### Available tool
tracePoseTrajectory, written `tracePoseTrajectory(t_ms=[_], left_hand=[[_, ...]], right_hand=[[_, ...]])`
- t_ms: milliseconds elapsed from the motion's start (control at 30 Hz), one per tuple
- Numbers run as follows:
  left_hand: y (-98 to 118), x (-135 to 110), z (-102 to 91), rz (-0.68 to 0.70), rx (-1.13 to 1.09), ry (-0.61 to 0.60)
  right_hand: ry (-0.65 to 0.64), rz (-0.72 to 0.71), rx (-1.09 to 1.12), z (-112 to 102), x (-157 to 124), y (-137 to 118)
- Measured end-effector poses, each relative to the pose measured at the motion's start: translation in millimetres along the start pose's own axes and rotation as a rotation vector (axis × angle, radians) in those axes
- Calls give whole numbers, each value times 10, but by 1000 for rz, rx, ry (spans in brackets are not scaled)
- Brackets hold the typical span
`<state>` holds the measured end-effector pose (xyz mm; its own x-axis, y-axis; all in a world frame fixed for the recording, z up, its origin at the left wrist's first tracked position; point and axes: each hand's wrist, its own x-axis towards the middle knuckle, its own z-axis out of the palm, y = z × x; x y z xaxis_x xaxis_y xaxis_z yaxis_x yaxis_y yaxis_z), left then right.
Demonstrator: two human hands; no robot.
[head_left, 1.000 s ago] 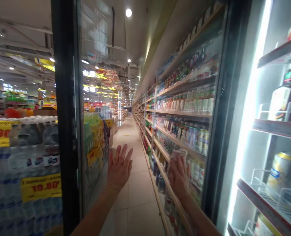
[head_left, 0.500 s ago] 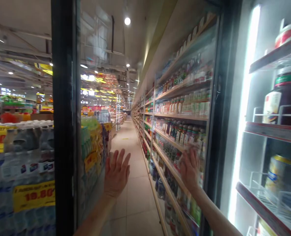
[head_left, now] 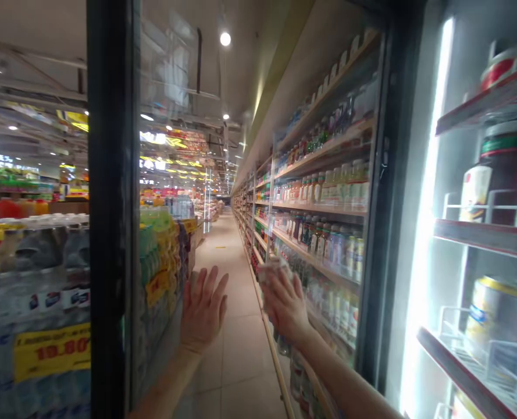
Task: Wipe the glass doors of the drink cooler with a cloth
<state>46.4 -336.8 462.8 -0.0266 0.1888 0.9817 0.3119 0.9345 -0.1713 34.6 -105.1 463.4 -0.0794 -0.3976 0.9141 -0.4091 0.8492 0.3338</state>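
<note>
A glass door (head_left: 241, 372) in a dark frame stands across the view. My left hand (head_left: 203, 308) lies on the pane with its fingers spread and holds nothing. To its right, my right hand (head_left: 284, 302) presses a pale cloth (head_left: 273, 266) against the glass. Only the cloth's edge shows past the fingertips, blurred by motion; the palm covers the rest.
Lit cooler shelves (head_left: 480, 235) with bottles and cans are close on the right. The door's dark frame (head_left: 110, 209) rises at left. Stacked water packs (head_left: 44, 302) with yellow price signs lie beyond it. Through the glass, a tiled aisle (head_left: 223, 244) runs past drink shelves (head_left: 319, 206).
My right hand has slid left across the glass with the cloth, closer to my left hand. The left hand stays nearly in place. The view has shifted slightly.
</note>
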Motion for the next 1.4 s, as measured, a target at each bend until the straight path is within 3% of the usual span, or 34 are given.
tracePoseTrajectory(t_ms=[67, 100, 200, 267, 333, 400, 467, 600, 667, 733, 800, 867, 933, 1000, 1067, 1100, 1233, 1300, 1400], left_hand=[[-7, 1, -3, 1, 3, 0], [-12, 1, -4, 11, 14, 4], [-26, -2, -3, 48, 50, 8], [-31, -5, -1, 48, 56, 13], [-32, -4, -1, 51, 52, 20], [-31, 3, -4, 51, 51, 25], [-27, 12, -10, 64, 58, 29], [-5, 17, -17, 54, 43, 43], [3, 9, -12, 23, 13, 40], [0, -3, -3, 18, 15, 32], [-14, -12, 7, 39, 35, 21], [-31, -15, 15, 43, 41, 22], [-44, -15, 19, 39, 34, 23], [-46, -14, 20, 36, 35, 25], [-38, -15, 19, 35, 29, 23], [-32, -16, 18, 23, 16, 22], [-13, -21, 19, -13, -19, 17], [-10, -21, 18, -18, -23, 14], [-10, -15, 11, -3, -16, 20]], right_hand=[[-13, -90, 33, 12, 20, 8], [25, -46, 20, 9, 30, 77], [208, 275, -78, -22, 72, 377], [269, 400, -119, -40, 88, 484], [211, 319, -103, -43, 67, 480], [110, 140, -67, -38, 11, 468], [91, 104, -72, -41, -49, 560], [312, 494, -150, -77, -88, 937], [350, 554, -149, -88, -84, 985], [257, 420, -120, -84, -93, 899], [117, 187, -77, -74, -110, 799], [62, 50, -59, -72, -111, 808], [170, 153, -94, -84, -80, 934], [339, 374, -139, -96, -27, 1058], [403, 464, -148, -94, 14, 1056], [363, 420, -137, -86, 20, 1001], [44, 12, -75, -45, -9, 773], [106, 115, -97, -51, 11, 847], [364, 519, -148, -81, 104, 1027]])
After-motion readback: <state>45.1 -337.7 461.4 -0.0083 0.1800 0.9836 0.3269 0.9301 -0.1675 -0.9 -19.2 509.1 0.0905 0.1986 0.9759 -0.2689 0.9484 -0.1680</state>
